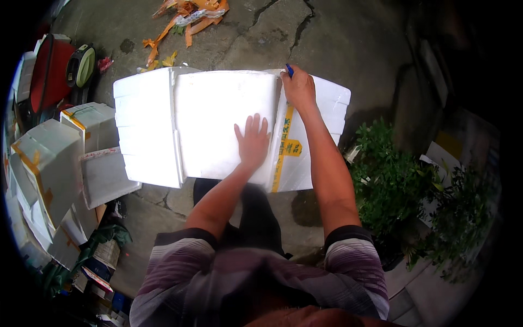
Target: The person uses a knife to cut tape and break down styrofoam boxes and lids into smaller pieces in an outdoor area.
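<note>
White foam boxes stand in a row in front of me: a ridged one on the left (144, 125), a smooth one in the middle (212, 120) and one on the right (328, 109). My left hand (254, 143) lies flat on the middle box with its fingers spread. At the far edge, by the seam between the middle and right boxes, my right hand (299, 88) is closed round a small blue-ended tool (289, 69). Its fingers hide the rest, so I cannot make out its kind. Yellow printed tape (282, 147) runs down the right box beside that seam.
More foam boxes (49, 158) are piled at the left, with a shallow foam lid or tray (109, 177) beside them. A red case (52, 73) stands behind. Torn orange tape (190, 22) litters the cracked concrete. Leafy plants (389, 174) grow close on the right.
</note>
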{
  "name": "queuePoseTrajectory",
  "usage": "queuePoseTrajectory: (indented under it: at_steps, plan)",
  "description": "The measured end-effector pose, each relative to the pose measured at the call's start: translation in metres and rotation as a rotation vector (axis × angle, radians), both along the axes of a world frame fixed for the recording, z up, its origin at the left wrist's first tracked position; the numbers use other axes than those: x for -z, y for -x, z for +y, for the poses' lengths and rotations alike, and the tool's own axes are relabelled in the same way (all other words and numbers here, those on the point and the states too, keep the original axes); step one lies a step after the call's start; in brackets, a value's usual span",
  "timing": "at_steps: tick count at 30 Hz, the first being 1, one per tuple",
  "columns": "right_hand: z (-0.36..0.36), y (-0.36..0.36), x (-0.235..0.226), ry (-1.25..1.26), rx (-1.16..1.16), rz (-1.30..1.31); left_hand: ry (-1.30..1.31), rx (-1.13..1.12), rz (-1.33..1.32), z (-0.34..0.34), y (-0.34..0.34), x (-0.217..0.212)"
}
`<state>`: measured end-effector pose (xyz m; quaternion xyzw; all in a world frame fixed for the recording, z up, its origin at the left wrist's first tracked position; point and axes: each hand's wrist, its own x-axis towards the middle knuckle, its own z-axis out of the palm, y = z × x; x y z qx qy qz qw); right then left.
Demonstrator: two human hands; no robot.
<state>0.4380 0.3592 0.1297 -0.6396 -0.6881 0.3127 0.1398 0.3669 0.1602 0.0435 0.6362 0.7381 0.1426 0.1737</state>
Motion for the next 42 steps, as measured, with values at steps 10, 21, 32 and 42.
queuePoseTrajectory:
  at_steps: [10, 21, 32, 42]
  plan:
    - [-0.084, 0.020, 0.025, 0.402, 0.186, 0.014, 0.060, 0.015, 0.027, 0.001, 0.001, 0.001]
    - [-0.065, 0.038, 0.038, 0.437, -0.019, -0.310, 0.064, 0.039, 0.006, -0.003, 0.000, 0.010]
    - [-0.065, 0.037, 0.057, 0.230, -0.018, -0.363, 0.108, 0.081, 0.042, 0.008, -0.008, 0.016]
    - [-0.081, -0.012, 0.010, 0.508, 0.459, 0.260, 0.032, 0.048, -0.077, 0.006, -0.005, 0.010]
